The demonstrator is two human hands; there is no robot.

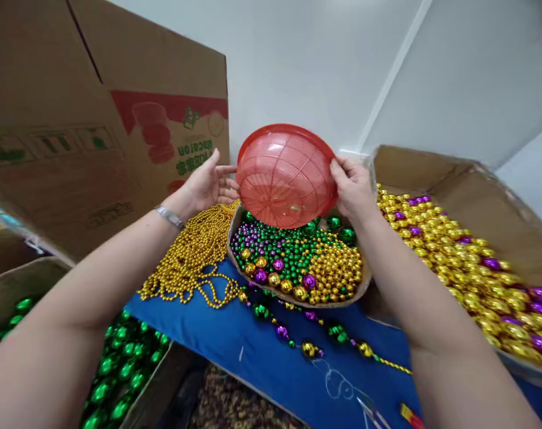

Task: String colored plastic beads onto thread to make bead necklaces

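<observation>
A red plastic mesh colander (286, 179) is held up and tilted, its rounded bottom facing me. My right hand (355, 186) grips its rim on the right, thumb on the near side. My left hand (210, 186) is open beside the left rim, fingers apart; whether the fingertips touch it I cannot tell. Below the colander stands a shallow cardboard tray (293, 298) of loose green, gold and purple beads, its back part hidden. In front of the tray, a string of mixed beads (309, 348) lies across the blue cloth (235, 357).
Gold bead strands (194, 250) are heaped left of the tray. A large cardboard box (172, 131) stands behind them. Gold and purple beads fill a box (458, 268) at right; green beads (123, 357) fill another at lower left. Scissors (372, 412) and thin clear line (340, 384) lie in front.
</observation>
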